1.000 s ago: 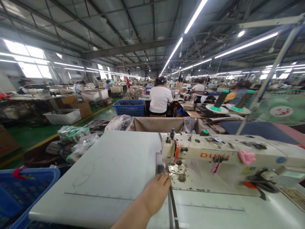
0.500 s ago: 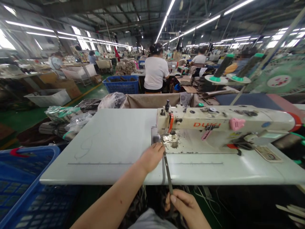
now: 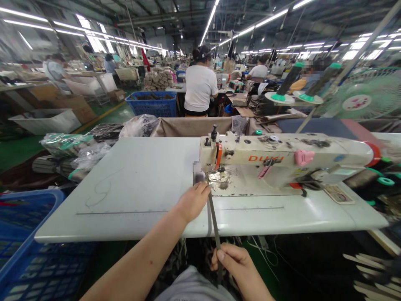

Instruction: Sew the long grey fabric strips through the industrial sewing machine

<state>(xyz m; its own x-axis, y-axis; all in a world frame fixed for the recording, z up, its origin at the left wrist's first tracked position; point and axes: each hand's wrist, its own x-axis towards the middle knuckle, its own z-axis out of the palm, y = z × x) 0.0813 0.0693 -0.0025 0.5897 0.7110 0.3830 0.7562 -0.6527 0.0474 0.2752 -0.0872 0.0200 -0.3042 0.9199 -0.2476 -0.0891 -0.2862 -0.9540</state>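
A long, narrow dark grey strap (image 3: 214, 219) runs from the sewing machine's needle area down over the table's front edge. My left hand (image 3: 193, 201) lies on the table with its fingers together, its fingertips on the strap's far end beside the metal needle plate (image 3: 218, 177). Below the table edge, my right hand (image 3: 233, 260) pinches the strap between thumb and fingers and keeps it fairly straight. The cream sewing machine (image 3: 282, 152) stands just beyond and to the right of my left hand. Fingers hide the strap's far end.
The white table (image 3: 140, 179) carries a printed ruler line. A blue crate (image 3: 46, 217) stands at the left, near wrapped bundles (image 3: 69, 146). Thread cones (image 3: 285, 83) and a green fan (image 3: 357, 102) are at the right. A person in a white shirt (image 3: 200, 88) sits ahead.
The view has turned slightly right, so things sit further left. Both hands keep their hold on the strap; a light mark seen on it earlier no longer shows.
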